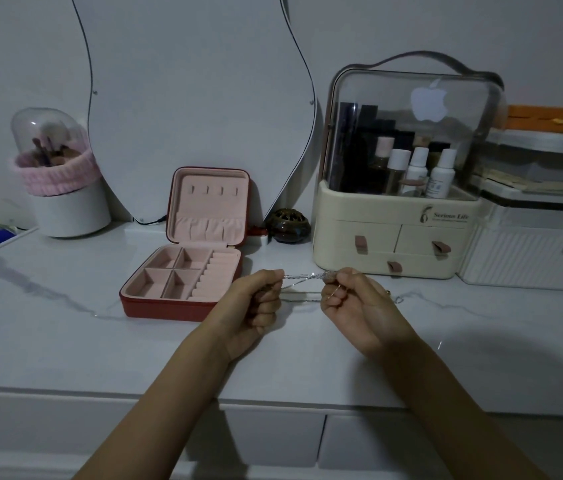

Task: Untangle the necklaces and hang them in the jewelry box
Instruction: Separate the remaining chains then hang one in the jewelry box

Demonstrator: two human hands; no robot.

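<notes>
Your left hand (259, 299) and right hand (352, 299), both curled, pinch tangled silver necklaces (302, 277) taut between them above marble vanity top (65, 334). Chain axis runs left-right, level; slack strand droops below (knot itself too fine to read). Open red jewelry box (183, 268) sits just left of left hand, nearer hand for hanging; hooks (212, 191) in upright lid bare. Cosmetic organizer (391, 251) crowds right rear; open room lies toward front edge.
</notes>
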